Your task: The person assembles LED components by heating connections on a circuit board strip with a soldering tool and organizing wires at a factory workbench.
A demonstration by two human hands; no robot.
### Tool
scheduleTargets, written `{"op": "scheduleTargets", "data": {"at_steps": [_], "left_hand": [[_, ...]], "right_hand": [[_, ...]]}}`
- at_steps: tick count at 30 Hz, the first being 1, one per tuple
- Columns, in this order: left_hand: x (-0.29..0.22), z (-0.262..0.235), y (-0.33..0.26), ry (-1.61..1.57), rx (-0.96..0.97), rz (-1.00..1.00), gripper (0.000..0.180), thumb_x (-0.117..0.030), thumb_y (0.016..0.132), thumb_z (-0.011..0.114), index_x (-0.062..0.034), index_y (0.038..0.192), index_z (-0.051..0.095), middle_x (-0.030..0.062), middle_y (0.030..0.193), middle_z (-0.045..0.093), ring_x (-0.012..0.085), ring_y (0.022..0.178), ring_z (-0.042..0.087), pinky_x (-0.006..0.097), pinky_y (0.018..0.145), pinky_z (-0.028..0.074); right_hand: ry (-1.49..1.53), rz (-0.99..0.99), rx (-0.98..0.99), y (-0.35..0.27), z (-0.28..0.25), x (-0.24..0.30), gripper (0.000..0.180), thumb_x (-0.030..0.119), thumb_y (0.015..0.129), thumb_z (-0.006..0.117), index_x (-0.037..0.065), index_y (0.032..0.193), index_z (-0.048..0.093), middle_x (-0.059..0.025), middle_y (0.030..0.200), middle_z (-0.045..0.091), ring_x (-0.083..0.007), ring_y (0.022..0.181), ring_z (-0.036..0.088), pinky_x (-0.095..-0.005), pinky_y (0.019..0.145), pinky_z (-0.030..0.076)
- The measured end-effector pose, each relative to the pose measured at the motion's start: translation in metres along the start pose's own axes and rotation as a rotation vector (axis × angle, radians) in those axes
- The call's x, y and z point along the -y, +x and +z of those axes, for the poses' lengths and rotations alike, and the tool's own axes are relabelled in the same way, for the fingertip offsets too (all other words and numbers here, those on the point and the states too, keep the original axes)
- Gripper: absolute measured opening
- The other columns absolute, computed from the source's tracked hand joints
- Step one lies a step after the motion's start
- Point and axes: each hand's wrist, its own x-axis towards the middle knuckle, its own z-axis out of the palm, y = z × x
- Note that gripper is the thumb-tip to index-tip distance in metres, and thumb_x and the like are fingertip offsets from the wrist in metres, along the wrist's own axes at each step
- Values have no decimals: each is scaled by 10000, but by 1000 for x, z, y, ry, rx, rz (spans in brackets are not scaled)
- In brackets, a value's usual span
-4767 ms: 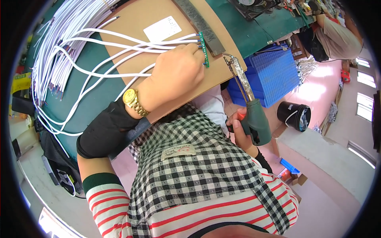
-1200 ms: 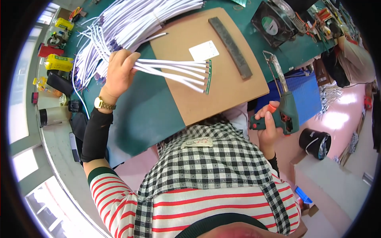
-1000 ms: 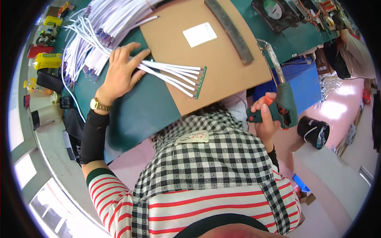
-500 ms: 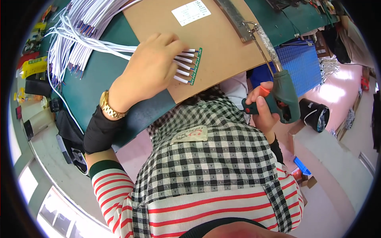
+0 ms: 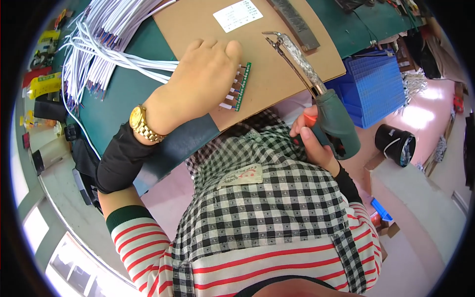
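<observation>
My left hand (image 5: pixel 205 74) lies back-up over the cardboard sheet (image 5: pixel 282 74), fingers curled round several white cables (image 5: pixel 143 64). Beyond its fingers the stripped cable ends meet a narrow green circuit board strip (image 5: pixel 243 88), lying on the cardboard. My right hand (image 5: pixel 316 143) is closed around the handle of a green soldering gun (image 5: pixel 337 121) with an orange-red trigger. The gun's metal tip (image 5: pixel 272 35) points up and left above the cardboard, to the right of the strip and apart from it. My left fingertips are partly hidden.
A big bundle of white cables (image 5: pixel 116 29) lies at the far left of the green table (image 5: pixel 131 99). On the cardboard are a white label (image 5: pixel 237 16) and a dark metal bar (image 5: pixel 297 27). At right stand a blue basket (image 5: pixel 378 89) and a black bucket (image 5: pixel 394 144).
The soldering gun has moved left, its tip swinging further left toward the circuit board strip. My left hand has shifted slightly right and turned, covering more of the cables.
</observation>
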Motion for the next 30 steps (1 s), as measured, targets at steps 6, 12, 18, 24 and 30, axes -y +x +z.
{"op": "scheduleTargets", "data": {"at_steps": [6,12,18,24,30], "left_hand": [[18,1,6,-533,45,-40,70,-1,855,559,-1,917,526,86,798,577,200,679,587,296,658,480],[40,8,10,-808,166,-172,74,0,874,582,15,946,593,24,865,616,84,796,597,240,726,496],[36,7,16,-841,211,-224,78,-46,829,628,4,888,643,58,810,649,123,755,629,251,701,502],[39,2,24,-808,301,-158,68,-32,823,635,16,871,637,48,818,635,107,745,611,239,683,496],[37,0,29,-779,363,-257,77,-49,779,663,20,813,655,46,738,644,107,669,602,243,630,485]], "right_hand": [[258,-76,-50,35,26,2,331,158,886,495,90,1201,421,-46,804,495,-157,725,521,-440,891,423],[685,-134,-67,86,47,-12,292,123,883,522,75,1162,450,-41,763,511,-157,665,558,-481,978,382],[628,-59,-84,104,50,-10,258,191,904,486,92,1143,489,-18,745,467,-139,664,494,-519,1078,256],[650,37,-85,104,48,-7,244,197,900,491,94,1121,495,-19,736,466,-140,663,491,-525,1078,258],[659,97,-100,97,47,-6,247,223,909,476,99,1121,494,-17,740,465,-135,657,489,-520,1078,261]]}}
